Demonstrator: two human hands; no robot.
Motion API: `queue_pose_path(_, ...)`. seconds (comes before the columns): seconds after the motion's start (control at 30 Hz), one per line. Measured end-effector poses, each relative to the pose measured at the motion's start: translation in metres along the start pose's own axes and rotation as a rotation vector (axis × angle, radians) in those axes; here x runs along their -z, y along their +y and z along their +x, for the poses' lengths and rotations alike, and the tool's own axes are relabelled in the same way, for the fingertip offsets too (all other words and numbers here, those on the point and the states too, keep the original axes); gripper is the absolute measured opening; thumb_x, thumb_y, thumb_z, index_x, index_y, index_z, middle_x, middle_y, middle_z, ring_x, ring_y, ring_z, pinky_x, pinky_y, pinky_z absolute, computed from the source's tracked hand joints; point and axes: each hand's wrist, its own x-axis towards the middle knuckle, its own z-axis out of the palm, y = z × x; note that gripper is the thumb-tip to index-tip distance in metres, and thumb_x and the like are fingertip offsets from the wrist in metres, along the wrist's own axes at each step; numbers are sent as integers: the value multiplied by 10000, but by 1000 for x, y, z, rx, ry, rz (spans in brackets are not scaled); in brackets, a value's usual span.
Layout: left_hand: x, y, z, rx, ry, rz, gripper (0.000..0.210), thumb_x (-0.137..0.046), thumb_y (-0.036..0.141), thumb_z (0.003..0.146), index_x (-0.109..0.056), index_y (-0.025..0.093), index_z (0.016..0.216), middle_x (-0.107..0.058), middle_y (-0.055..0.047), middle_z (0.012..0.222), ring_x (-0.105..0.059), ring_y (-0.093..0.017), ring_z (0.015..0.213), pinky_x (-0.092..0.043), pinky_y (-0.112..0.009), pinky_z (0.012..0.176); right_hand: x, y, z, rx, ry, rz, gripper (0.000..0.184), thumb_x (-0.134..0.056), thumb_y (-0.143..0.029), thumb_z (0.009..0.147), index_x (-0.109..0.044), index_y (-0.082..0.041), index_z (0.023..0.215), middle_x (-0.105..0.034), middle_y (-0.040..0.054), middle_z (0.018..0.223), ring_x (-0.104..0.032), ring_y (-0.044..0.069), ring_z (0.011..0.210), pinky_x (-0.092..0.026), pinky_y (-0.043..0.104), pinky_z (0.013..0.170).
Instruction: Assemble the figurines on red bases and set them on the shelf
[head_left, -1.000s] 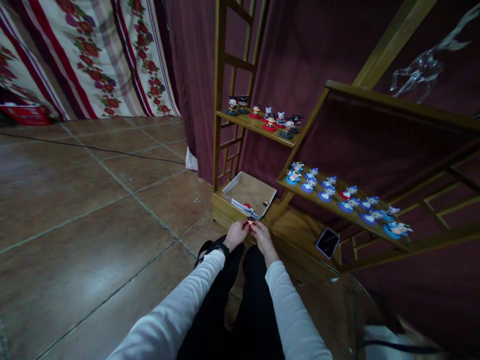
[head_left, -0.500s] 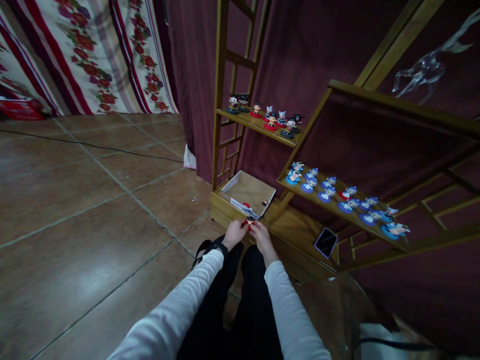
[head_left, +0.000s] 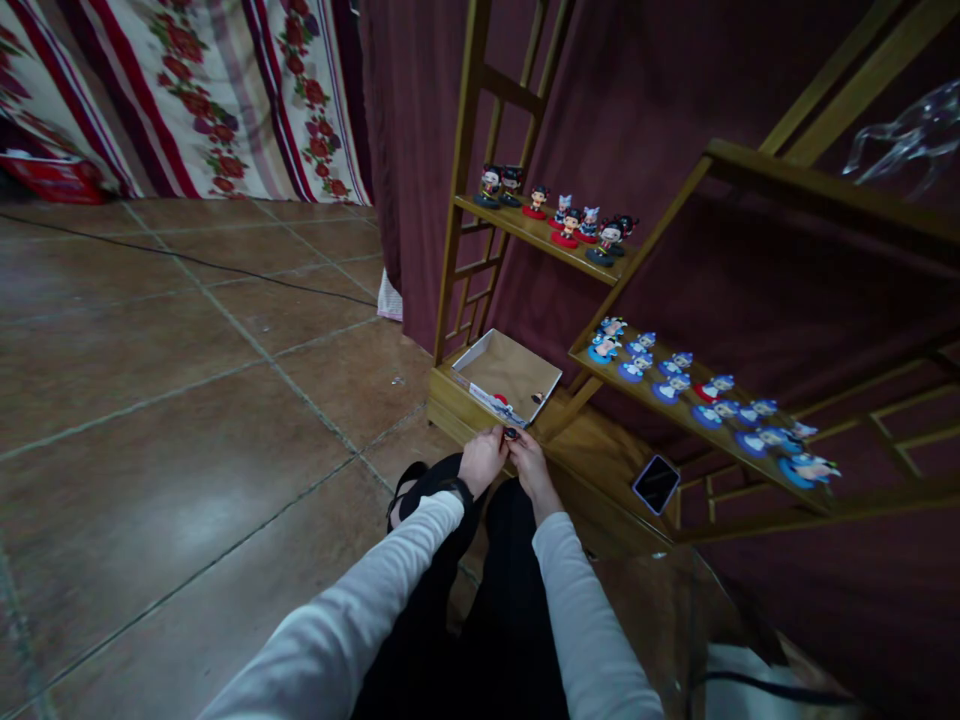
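Note:
My left hand (head_left: pixel 482 460) and my right hand (head_left: pixel 532 466) meet above my knees, fingers closed together on one small figurine (head_left: pixel 511 434). Only its dark-haired head shows clearly; my fingers cover most of the rest. Just beyond my hands is a shallow open cardboard box (head_left: pixel 517 366) on the low wooden base of the shelf. A few small pieces lie in it, among them a red one (head_left: pixel 501 400) by the near wall and a dark-topped one (head_left: pixel 538 398) at the right.
Several figurines on red and black bases (head_left: pixel 568 228) stand on the upper shelf. Several blue-and-white figurines (head_left: pixel 675 386) line the right shelf. A phone (head_left: pixel 657 485) lies on the base below. A glass animal figure (head_left: pixel 907 140) is at upper right. A cable (head_left: pixel 187 265) crosses the tiled floor.
The view has shifted slightly. The figurine has turned in my hands: its face and red body showed before, and now mostly its dark head does. Both hands still hold it.

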Motion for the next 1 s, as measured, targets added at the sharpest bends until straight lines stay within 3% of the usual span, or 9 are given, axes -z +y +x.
queue_pose_path(0.37, 6, 4, -11, -270, 109, 195, 423, -354, 228, 901, -386, 114, 1307, -574, -151, 1051, -545, -237, 981, -381, -347, 852, 12, -9, -5, -4, -81, 46, 480, -665, -162, 597, -625, -266, 1064, -606, 12, 1219, -574, 173, 1061, -463, 307, 902)
queue_pose_path(0.63, 12, 0, -13, -371, 110, 205, 477, -355, 145, 881, -331, 98, 1354, -573, -156, 1052, -537, -244, 1000, -368, -364, 874, 15, -12, -8, -10, -94, 26, 528, -658, -133, 591, -609, -279, 1096, -581, 13, 1264, -546, 208, 1121, -481, 346, 897)
queue_pose_path(0.83, 13, -5, -12, -339, 81, 84, 463, -378, 185, 887, -355, 140, 1347, -574, -141, 1070, -547, -232, 1013, -396, -349, 887, 14, -13, -9, -8, -94, 7, 491, -664, -148, 605, -621, -285, 1075, -601, 12, 1237, -565, 202, 1091, -485, 350, 893)
queue_pose_path(1.0, 5, -16, 3, -183, 43, -276, 359, -441, 248, 878, -485, 200, 1231, -614, -93, 1075, -582, -194, 979, -438, -287, 850, 10, -13, -8, -50, -86, 56, 391, -692, -223, 627, -645, -261, 1013, -662, 24, 1121, -613, 185, 1002, -491, 351, 878)
